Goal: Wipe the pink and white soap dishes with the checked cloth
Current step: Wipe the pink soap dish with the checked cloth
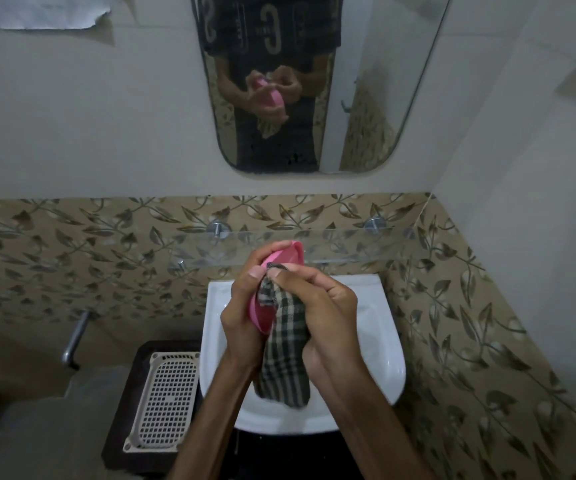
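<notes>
The left hand (245,306) grips the pink dish (269,285) above the sink (383,341), fingers curled round its far side and thumb along the near edge, so the dish stands tilted with its long axis running from the palm up and away toward the glass shelf (348,237). The open face of the dish turns rightward, toward the right hand (324,306), and that is the relation the wipe depends on: the cloth (284,355) lies just on the thumb side of the left hand, pressed against the dish's hollow. The right hand is curled round the bunched upper part of the cloth, its fingertips pinching the fabric at the dish's upper rim, touching the left thumb; the rest of the cloth hangs down between the two wrists toward the basin. Both hands are equally near the dish, the left as holder, the right as wiper. A stroke, I judge, would best run along the long axis, from the far tip back toward the left palm, with the left hand bracing against the push. The white dish I cannot place with certainty; a pale perforated tray (168,396) lies below and outside the left forearm, on a dark stand (120,427) beside the sink, and may be it or part of it, well apart from both hands.
</notes>
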